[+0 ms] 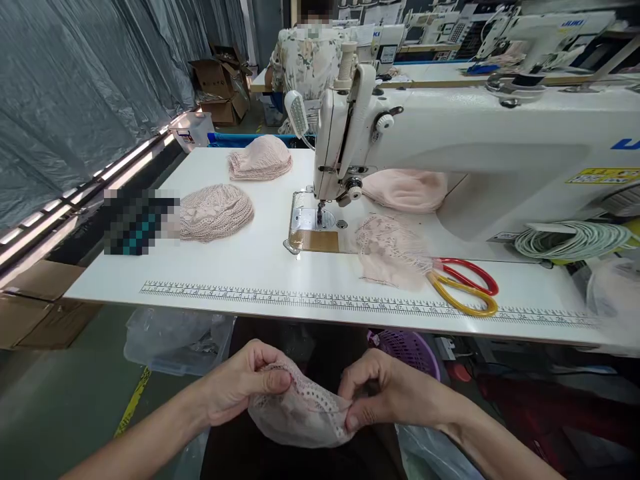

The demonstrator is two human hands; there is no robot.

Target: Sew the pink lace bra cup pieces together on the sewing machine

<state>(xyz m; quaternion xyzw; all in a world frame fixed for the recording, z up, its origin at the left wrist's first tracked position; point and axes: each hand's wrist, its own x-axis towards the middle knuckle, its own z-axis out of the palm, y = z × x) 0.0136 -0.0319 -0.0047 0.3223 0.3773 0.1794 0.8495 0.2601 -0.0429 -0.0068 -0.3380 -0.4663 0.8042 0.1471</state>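
Between my two hands, below the table's front edge, a pale pink lace bra cup is held stretched, its scalloped edge upward. My left hand pinches the cup's left end between thumb and fingers. At the right end, my right hand grips it the same way. On the table ahead lie a stack of lace cups and a stack of smoother pink cups. A loose lace piece rests right of the needle plate, partly under the scissors with red and yellow handles.
A white sewing machine stands across the table, with more pink cups under its arm. A ruler strip runs along the front edge. A coil of pale green cord lies at right. Below are a purple basket and a clear bin.
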